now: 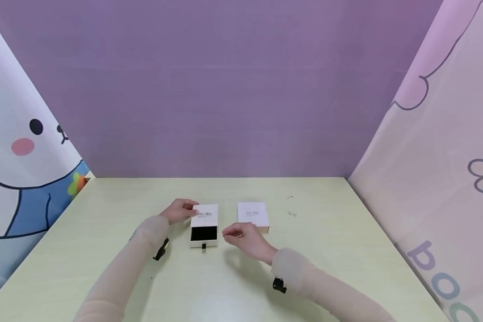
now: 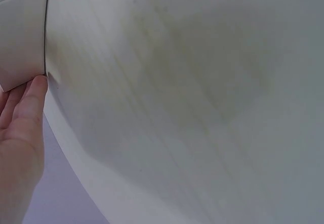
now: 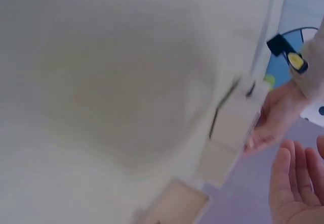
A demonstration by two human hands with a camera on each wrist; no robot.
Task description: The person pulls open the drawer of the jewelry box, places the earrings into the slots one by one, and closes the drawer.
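Note:
A small white drawer box (image 1: 206,214) with printed lettering lies on the table, its drawer (image 1: 203,234) pulled out toward me. The drawer has a black inside and a short black pull tab (image 1: 203,246). My left hand (image 1: 181,210) grips the sleeve of this box at its far left corner, thumb on top. In the left wrist view, the fingertips of that hand (image 2: 23,138) meet the box's edge (image 2: 23,39). Just right of the drawer, my right hand (image 1: 247,239) hovers with loosely bent fingers (image 3: 281,171) and holds nothing.
A second white box (image 1: 252,213), closed and similarly printed, lies behind the right hand. Farther right are two little clusters of tiny items, a dark one (image 1: 290,197) and a silvery one (image 1: 291,213). A purple backdrop (image 1: 225,89) rises behind the pale table (image 1: 177,286), with printed cloths at both sides.

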